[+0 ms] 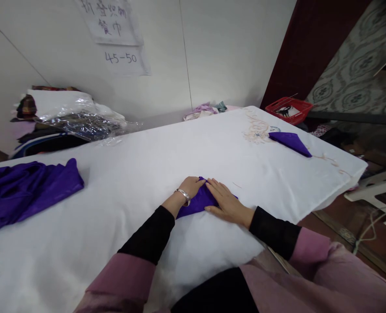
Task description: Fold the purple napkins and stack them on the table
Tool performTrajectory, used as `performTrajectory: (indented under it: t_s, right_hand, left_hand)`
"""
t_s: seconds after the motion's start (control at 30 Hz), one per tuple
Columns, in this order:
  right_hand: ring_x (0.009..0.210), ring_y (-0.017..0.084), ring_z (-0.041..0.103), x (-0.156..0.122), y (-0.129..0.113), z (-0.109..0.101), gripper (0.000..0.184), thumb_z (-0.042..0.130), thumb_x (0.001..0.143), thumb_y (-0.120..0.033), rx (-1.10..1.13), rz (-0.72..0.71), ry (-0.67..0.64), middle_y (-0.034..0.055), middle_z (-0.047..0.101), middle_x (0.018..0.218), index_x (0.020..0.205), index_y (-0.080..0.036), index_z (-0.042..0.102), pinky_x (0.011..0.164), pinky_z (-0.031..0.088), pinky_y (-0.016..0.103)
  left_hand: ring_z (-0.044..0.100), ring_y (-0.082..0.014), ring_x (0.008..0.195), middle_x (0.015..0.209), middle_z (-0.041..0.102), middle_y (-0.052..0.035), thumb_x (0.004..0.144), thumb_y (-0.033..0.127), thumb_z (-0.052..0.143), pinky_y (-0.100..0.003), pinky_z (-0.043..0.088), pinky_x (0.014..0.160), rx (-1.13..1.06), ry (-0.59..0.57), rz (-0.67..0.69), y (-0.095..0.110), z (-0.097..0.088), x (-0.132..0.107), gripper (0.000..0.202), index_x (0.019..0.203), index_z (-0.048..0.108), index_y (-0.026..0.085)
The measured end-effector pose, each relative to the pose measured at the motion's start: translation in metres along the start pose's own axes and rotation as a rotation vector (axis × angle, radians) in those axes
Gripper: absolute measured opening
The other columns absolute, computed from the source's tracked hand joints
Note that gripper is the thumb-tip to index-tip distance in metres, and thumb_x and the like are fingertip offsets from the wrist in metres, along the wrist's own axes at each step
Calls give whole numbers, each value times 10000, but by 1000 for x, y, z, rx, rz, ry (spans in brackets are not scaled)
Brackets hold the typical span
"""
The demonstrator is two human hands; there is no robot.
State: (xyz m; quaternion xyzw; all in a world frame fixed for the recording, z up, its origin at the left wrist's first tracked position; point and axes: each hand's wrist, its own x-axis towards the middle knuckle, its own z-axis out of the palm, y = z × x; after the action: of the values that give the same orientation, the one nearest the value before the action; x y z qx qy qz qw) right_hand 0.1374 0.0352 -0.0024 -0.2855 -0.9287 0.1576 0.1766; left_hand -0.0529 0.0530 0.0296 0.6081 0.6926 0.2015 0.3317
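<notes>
A folded purple cloth napkin (197,203) lies on the white tablecloth in front of me, partly covered by both hands. My left hand (190,186), with a silver bracelet at the wrist, is closed at the napkin's upper left edge, its thumb near the top corner. Flat across the napkin's right side rests my right hand (223,201), fingers stretched out. Further right lies another purple napkin (290,142), folded to a pointed shape. A loose heap of purple cloth (32,187) sits at the left end of the table.
The white tablecloth (140,174) covers the table, with embroidery at its far right. Stacked fabrics and clear plastic (82,115) stand at the back left. A red basket (289,111) is beyond the right end, and a white stool (380,191) stands right. Handwritten paper signs (122,58) hang on the wall.
</notes>
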Motion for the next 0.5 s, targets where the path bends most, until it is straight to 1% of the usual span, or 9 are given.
performTrajectory:
  t_s: [0.07,0.13,0.2,0.3,0.37,0.43,0.5]
  right_hand:
    - [1400,251,130,0,-1,-1,786,372,899,-573,10,10,-3,149,159,1519,1482,-159,45,1116,211,491]
    - [1397,255,146,1,-1,-1,779,375,900,-566,10,16,-11,153,173,1515,1482,-160,54,1112,219,497]
    - [1393,257,163,1,0,0,767,379,903,-557,14,15,-9,157,189,1510,1481,-163,66,1108,228,500]
    - [1388,253,184,1,2,1,748,382,908,-543,54,9,28,169,214,1501,1477,-150,97,1107,245,481]
    - [1384,249,203,1,4,3,734,382,913,-532,91,9,64,171,233,1494,1476,-153,103,1103,262,468]
    - [1377,246,223,1,6,4,722,381,917,-523,118,15,88,166,246,1491,1477,-168,95,1093,280,467]
    - [1369,255,244,0,6,3,736,389,912,-532,124,18,88,169,259,1485,1478,-175,84,1078,297,480]
  left_hand:
    - [521,-154,539,506,548,18,795,409,488,-275,386,528,-18,-2,14,1,-1,-1,362,490,501,214]
    - [554,-166,585,544,591,8,772,414,527,-277,413,560,-32,20,25,1,-2,-1,326,516,538,213]
    - [592,-182,671,641,652,-12,756,423,558,-282,443,614,-54,71,25,-2,-4,0,268,603,597,207]
    - [628,-183,733,793,701,-54,828,413,461,-288,480,648,-110,140,3,-11,-7,3,304,760,646,181]
    - [645,-172,726,857,711,-76,857,352,406,-282,502,632,-153,138,-2,-18,-9,6,319,870,657,156]
    - [659,-162,771,947,711,-83,836,278,441,-269,519,653,-185,105,25,-23,-10,9,298,1009,643,145]
    - [659,-147,839,1031,700,-66,795,199,478,-252,525,706,-200,52,83,-26,-11,12,348,1112,617,166]
